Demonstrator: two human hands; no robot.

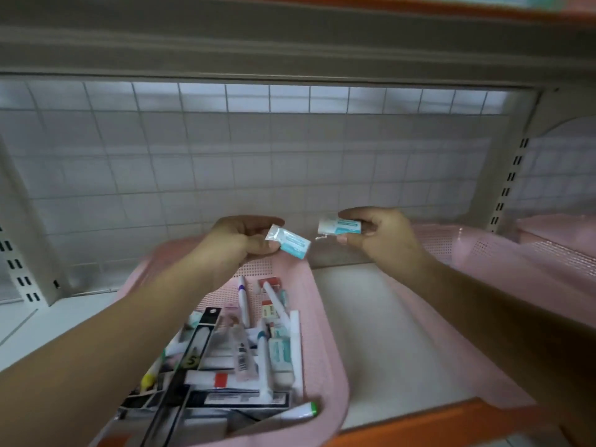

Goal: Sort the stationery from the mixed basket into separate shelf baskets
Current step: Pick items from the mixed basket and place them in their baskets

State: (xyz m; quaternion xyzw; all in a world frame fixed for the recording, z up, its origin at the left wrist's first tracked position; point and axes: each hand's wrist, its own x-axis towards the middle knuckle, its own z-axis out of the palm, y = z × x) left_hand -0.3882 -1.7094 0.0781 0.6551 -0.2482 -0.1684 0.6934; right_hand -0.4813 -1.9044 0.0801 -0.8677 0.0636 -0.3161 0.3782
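A pink mixed basket (pixel 325 333) sits on the shelf at lower centre, full of pens, markers, erasers and packaged stationery. Above its far end, my left hand (pixel 245 240) pinches a small wrapped white-and-teal eraser (pixel 290 242) by its clear wrapper end. To the right, my right hand (pixel 383 233) grips a second white-and-teal eraser (pixel 338 227) between thumb and fingers. Both erasers hang in the air, a short gap apart. A second pink basket (pixel 503 253) stands at the right, partly hidden by my right forearm; its inside is not visible.
The white shelf board (pixel 371 333) shows between the two baskets, with an orange front edge (pixel 435 424). A wire grid back panel (pixel 258 156) closes the rear. Slotted uprights (pixel 509 185) stand at both sides. Another pink basket (pixel 561 227) sits far right.
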